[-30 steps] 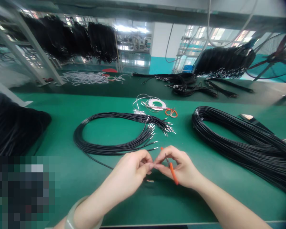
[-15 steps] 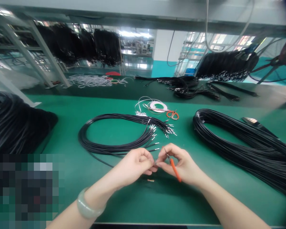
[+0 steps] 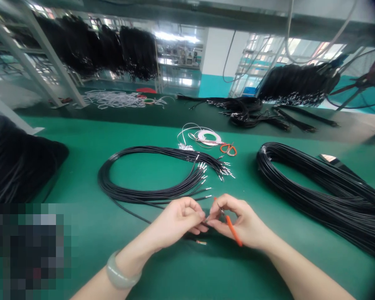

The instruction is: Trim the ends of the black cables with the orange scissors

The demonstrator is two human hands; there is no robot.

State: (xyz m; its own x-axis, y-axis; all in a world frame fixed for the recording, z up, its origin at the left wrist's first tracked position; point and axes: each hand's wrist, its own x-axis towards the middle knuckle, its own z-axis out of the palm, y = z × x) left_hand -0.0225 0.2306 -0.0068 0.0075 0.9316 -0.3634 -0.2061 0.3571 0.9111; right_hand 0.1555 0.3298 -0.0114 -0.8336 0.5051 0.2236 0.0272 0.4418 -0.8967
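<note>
My left hand [image 3: 183, 216] is closed, fingertips pinching the end of a black cable; the tip itself is mostly hidden by the fingers. My right hand [image 3: 237, 218] meets it there, thumb and forefinger pressed together at the same spot. Tucked through the right hand is an orange-handled hand tool [image 3: 233, 230], its metal part largely covered. Below the fingers a cable end with bare coloured wires [image 3: 201, 242] shows. Behind the hands lies a coil of black cables [image 3: 112, 183], with silvery tips at its right; one loose cable [image 3: 133, 214] runs towards my left hand.
Orange-handled scissors [image 3: 228, 150] lie by a white ring of tubing [image 3: 217, 139] and small white pieces [image 3: 186, 147]. A larger black cable coil [image 3: 287, 196] is at right, a black cable heap [image 3: 25, 162] at left. Cable bundles [image 3: 246, 110] and white strands [image 3: 112, 99] lie further back.
The view has shifted slightly. Both hands stay together at the cable end. The orange-handled tool has turned a little in my right hand, and more of the cable end below shows.
</note>
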